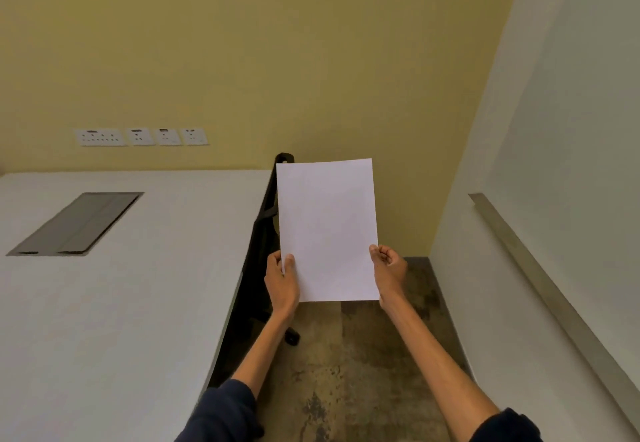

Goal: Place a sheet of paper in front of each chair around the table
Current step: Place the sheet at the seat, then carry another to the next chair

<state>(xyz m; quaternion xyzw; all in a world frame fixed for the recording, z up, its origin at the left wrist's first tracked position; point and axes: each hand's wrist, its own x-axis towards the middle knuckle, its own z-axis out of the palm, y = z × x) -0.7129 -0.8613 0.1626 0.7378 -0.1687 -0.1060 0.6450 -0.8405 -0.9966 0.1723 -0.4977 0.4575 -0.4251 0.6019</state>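
Beside the table (121, 303), left hand (281, 280) and right hand (389, 270) pinch the upright sheet (327, 230); long axis vertical.

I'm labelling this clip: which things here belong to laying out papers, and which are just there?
Job: paper, held by left hand and right hand; table; chair.
Just there: wall sockets; cable hatch; metal rail.
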